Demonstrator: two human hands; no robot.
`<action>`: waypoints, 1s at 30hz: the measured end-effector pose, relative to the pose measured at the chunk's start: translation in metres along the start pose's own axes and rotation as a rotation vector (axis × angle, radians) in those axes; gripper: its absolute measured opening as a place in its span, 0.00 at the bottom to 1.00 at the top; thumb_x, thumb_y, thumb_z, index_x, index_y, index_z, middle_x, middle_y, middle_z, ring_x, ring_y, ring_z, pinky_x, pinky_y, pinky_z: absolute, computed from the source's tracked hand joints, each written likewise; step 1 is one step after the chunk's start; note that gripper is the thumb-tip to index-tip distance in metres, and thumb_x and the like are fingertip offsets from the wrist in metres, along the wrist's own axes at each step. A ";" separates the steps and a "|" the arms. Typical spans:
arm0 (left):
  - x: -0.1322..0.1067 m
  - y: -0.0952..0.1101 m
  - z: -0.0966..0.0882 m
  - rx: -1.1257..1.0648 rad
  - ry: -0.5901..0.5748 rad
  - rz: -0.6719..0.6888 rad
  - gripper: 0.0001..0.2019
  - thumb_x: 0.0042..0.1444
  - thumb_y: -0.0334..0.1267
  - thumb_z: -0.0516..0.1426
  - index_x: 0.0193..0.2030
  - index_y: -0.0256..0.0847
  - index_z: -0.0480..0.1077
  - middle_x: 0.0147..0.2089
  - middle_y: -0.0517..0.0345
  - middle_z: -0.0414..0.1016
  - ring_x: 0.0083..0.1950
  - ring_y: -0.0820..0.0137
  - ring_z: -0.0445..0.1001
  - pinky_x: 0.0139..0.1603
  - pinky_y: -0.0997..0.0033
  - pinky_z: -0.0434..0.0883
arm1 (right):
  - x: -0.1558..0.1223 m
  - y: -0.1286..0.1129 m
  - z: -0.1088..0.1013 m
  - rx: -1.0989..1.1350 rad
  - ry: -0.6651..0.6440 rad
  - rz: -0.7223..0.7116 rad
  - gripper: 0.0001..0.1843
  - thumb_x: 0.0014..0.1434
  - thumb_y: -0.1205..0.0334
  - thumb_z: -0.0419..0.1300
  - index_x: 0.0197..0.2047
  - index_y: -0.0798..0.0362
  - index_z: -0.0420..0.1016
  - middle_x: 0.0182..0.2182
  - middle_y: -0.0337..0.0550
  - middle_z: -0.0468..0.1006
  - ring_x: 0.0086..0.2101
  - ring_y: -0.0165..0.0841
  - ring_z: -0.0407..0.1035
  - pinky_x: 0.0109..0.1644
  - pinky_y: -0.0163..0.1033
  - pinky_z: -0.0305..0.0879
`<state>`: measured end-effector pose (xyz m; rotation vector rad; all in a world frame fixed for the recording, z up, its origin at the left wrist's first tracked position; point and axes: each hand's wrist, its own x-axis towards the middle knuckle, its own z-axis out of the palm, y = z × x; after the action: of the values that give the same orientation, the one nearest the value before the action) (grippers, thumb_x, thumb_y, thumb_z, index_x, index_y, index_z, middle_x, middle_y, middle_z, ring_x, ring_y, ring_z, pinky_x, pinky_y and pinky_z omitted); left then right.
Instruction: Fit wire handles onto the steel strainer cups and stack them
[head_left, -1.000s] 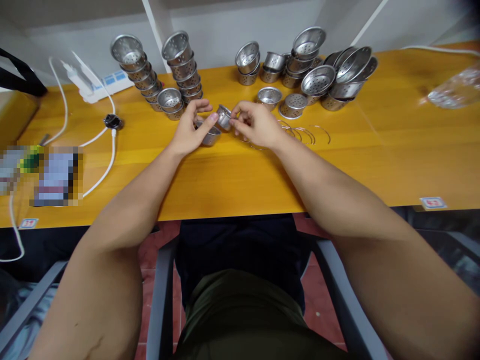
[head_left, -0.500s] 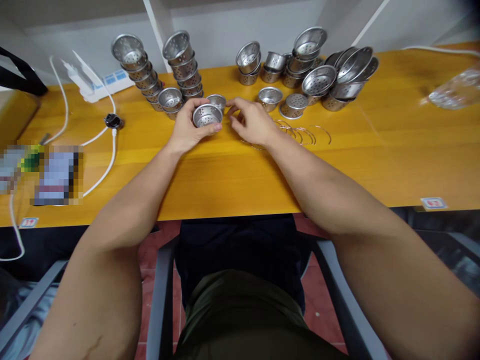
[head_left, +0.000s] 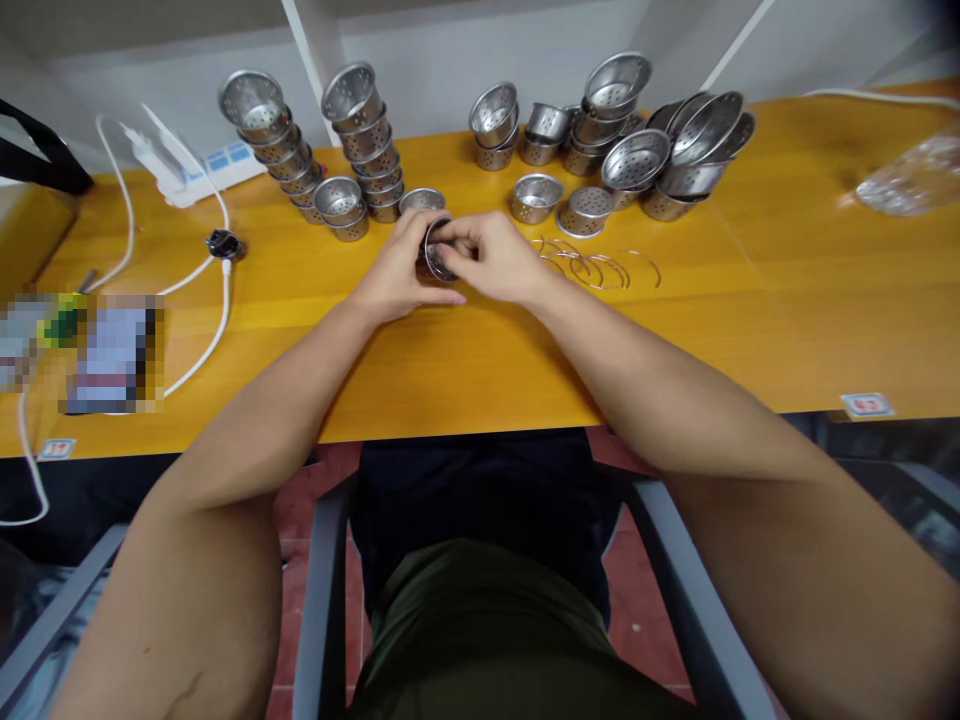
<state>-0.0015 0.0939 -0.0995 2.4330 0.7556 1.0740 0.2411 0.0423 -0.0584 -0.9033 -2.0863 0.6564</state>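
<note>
Strainer cup [head_left: 436, 250]: gripped at frame centre by left hand [head_left: 401, 272] and right hand [head_left: 491, 258].
Table [head_left: 480, 340]: wire rings [head_left: 596, 265] laid right of centre.

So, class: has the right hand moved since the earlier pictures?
Yes. The right hand has moved left, away from the wire rings, onto the metal cup in the left hand.

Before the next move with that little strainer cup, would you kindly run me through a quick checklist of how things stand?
1. Left hand grips the strainer cup: ok.
2. Right hand also on the cup's rim: ok.
3. Wire rings lie loose beside the right hand: ok.
4. Ring seated on the cup: cannot tell, fingers hide it.
5. Leaning stacks of cups stand apart from the hands: ok.
6. White cable away from the hands: ok.
</note>
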 end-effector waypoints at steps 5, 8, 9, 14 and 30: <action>-0.001 0.000 -0.002 0.020 -0.047 0.078 0.51 0.65 0.81 0.74 0.82 0.51 0.70 0.78 0.40 0.77 0.83 0.34 0.75 0.90 0.33 0.71 | 0.001 0.002 -0.001 0.157 -0.093 0.011 0.14 0.75 0.63 0.77 0.39 0.50 0.79 0.27 0.35 0.66 0.29 0.34 0.59 0.35 0.41 0.62; -0.001 0.002 -0.006 0.040 -0.057 0.089 0.49 0.70 0.79 0.71 0.84 0.49 0.68 0.81 0.38 0.75 0.85 0.35 0.74 0.91 0.33 0.70 | 0.003 0.007 0.003 0.226 -0.048 0.028 0.22 0.77 0.53 0.81 0.39 0.48 0.74 0.31 0.37 0.70 0.32 0.36 0.65 0.38 0.41 0.70; -0.001 0.002 -0.007 0.043 -0.055 0.084 0.49 0.71 0.79 0.70 0.84 0.49 0.68 0.81 0.37 0.75 0.85 0.35 0.74 0.91 0.33 0.70 | 0.003 0.009 0.004 0.223 0.003 0.025 0.24 0.78 0.48 0.80 0.39 0.48 0.73 0.33 0.39 0.71 0.34 0.38 0.68 0.40 0.43 0.73; -0.004 0.006 -0.006 -0.024 -0.038 0.021 0.55 0.68 0.85 0.69 0.85 0.48 0.65 0.83 0.36 0.73 0.86 0.34 0.74 0.91 0.33 0.71 | -0.001 0.013 0.000 0.099 0.202 0.012 0.23 0.85 0.34 0.71 0.51 0.45 0.78 0.38 0.44 0.75 0.41 0.47 0.75 0.52 0.53 0.83; -0.007 -0.018 0.009 -0.227 0.015 -0.113 0.59 0.65 0.89 0.69 0.84 0.46 0.65 0.79 0.34 0.77 0.80 0.38 0.82 0.83 0.33 0.81 | 0.008 0.040 0.006 0.383 0.387 0.106 0.41 0.75 0.10 0.66 0.61 0.39 0.70 0.35 0.37 0.81 0.27 0.41 0.78 0.30 0.48 0.83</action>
<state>-0.0039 0.1027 -0.1184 2.1690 0.7247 1.0724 0.2480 0.0722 -0.0863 -0.8448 -1.5140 0.8285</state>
